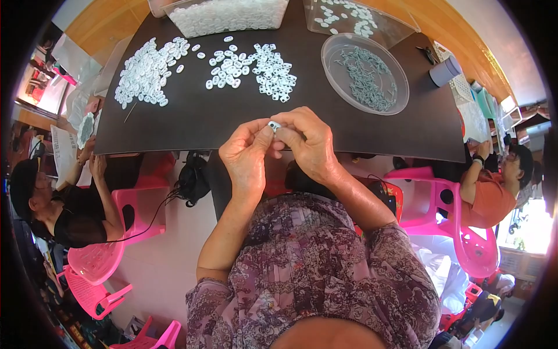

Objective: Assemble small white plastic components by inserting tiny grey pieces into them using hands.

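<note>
Close to the table's near edge, my left hand point(249, 152) and my right hand point(311, 142) meet and pinch one small white plastic piece point(274, 125) with a dark spot on it. Fingers of both hands cover most of the piece. Beyond my hands lie a pile of squarish white pieces point(273, 72), a smaller group of oval white pieces point(228, 68) and a large heap of oval white pieces point(145, 72). To the right, a round clear tray point(401, 87) holds many small grey-green pins or screws point(366, 78).
At the back stand a clear bin point(226, 29) full of white pieces and another clear bin point(395, 35) with fewer. A grey cup point(445, 72) and a dark tool point(429, 55) sit at the right. People work at both sides on pink chairs point(142, 215).
</note>
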